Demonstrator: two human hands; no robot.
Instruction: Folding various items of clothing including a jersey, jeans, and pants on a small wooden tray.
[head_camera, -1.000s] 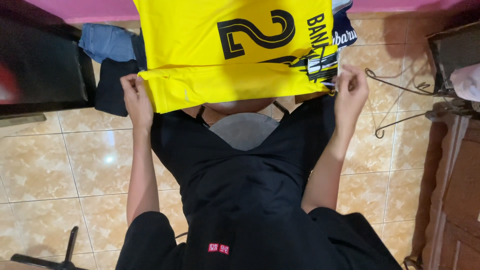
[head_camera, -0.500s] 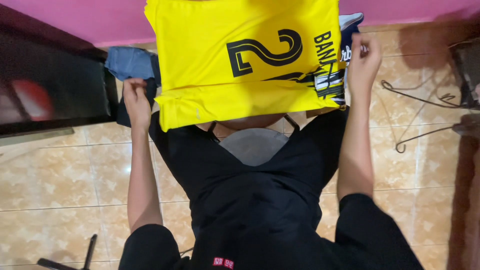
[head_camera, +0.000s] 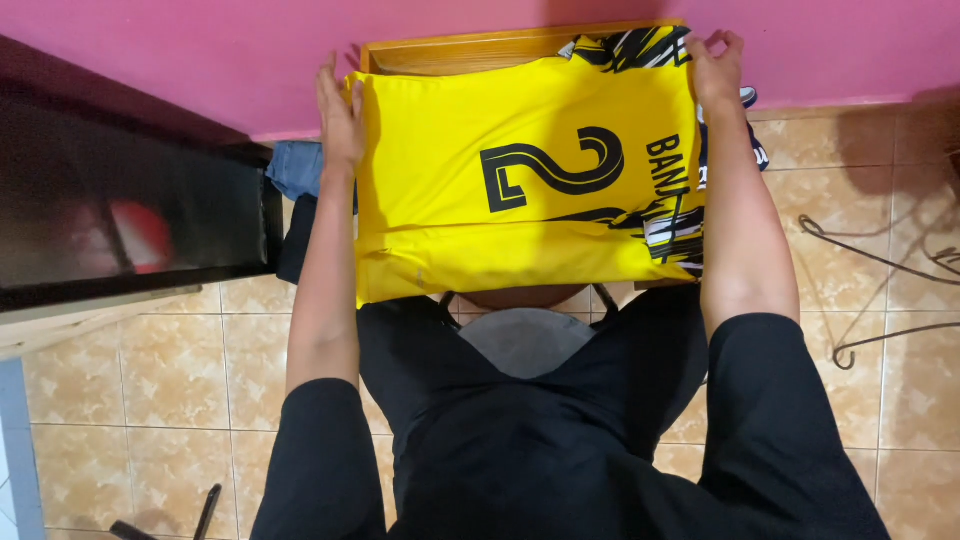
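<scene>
Floor (head_camera: 130, 370): tan glazed tiles, running up to a pink wall (head_camera: 200, 50) at the top of the view.
Dark cabinet (head_camera: 120, 210): glossy black front on the left, with a pale wooden edge below it.
Person: black short-sleeved top, both forearms stretched forward from the bottom of the frame.
Yellow jersey (head_camera: 520, 180): folded into a flat rectangle, black numeral and black lettering facing up, a black-and-white patterned part showing along its right side and top right corner. It is held out flat between the two hands, over a wooden drawer (head_camera: 470, 50) that stands against the pink wall; whether it rests on the drawer cannot be told.
Wire hangers (head_camera: 880, 300): thin dark metal, lying on the tiles at the right.
Blue cloth (head_camera: 297, 168): a denim-like piece on the floor just left of the left wrist, partly hidden.
Left hand (head_camera: 340, 115): grip pressed flat against the jersey's left edge, fingers extended upward, holding that side.
Right hand (head_camera: 715, 65): grip curled over the jersey's top right corner, fingers bent and closed on the fabric.
</scene>
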